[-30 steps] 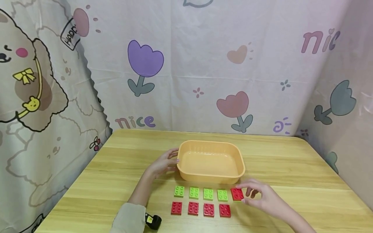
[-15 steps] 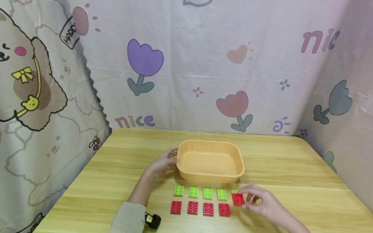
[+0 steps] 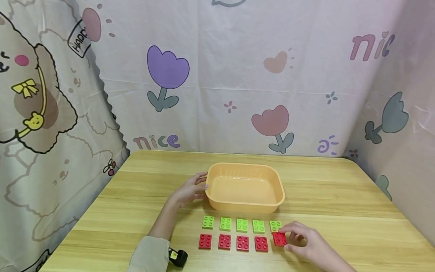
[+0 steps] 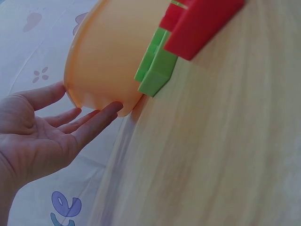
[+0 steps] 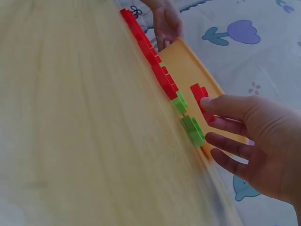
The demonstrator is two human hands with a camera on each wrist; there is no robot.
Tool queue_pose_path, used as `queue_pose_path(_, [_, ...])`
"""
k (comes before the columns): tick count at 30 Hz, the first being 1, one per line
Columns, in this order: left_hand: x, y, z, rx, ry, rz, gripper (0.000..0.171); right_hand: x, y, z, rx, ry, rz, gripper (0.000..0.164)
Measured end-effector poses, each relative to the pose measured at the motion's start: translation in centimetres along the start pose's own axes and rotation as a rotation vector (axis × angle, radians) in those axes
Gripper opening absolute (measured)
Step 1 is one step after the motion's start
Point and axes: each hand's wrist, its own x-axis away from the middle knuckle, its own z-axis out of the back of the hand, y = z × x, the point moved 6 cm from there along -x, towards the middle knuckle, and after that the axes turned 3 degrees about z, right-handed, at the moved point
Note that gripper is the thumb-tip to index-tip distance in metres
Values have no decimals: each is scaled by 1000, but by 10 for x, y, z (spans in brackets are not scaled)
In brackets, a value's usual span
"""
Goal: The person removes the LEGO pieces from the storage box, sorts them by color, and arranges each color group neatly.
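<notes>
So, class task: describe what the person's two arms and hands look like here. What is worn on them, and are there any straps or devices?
Both hands are bare: no gloves or rings show. The left hand leads to a forearm ending in a pale beige sleeve, pushed up near the elbow. Beside that sleeve sits a small black device with a yellow mark. The right hand and its forearm show no sleeve.

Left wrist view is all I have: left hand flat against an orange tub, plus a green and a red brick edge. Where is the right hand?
Observer: The right hand pinches a red brick at the right end of the red row.
Operator: Brick count?
Observer: Ten. There are five green bricks in a row just in front of the orange tub, and five red in the nearer row, counting the pinched one.
Operator: Anything inside?
Observer: No, the head view shows no brick in the tub.
</notes>
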Motion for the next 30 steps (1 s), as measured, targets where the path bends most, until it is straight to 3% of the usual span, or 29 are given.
queue_pose_path(8, [2,2,-1,-21,-54,-50,58,6,11,-8,-64,-84,-160,34])
queue_pose_path(13, [2,3,-2,-22,-47,-44,58,7,14,-9,-62,-82,-196,37])
queue_pose_path(18, [3,5,-3,-17,-32,3,58,7,14,-11,-14,-70,-155,36])
queue_pose_path(30, [1,2,-1,-15,15,11,58,9,10,-11,75,-24,-10,30])
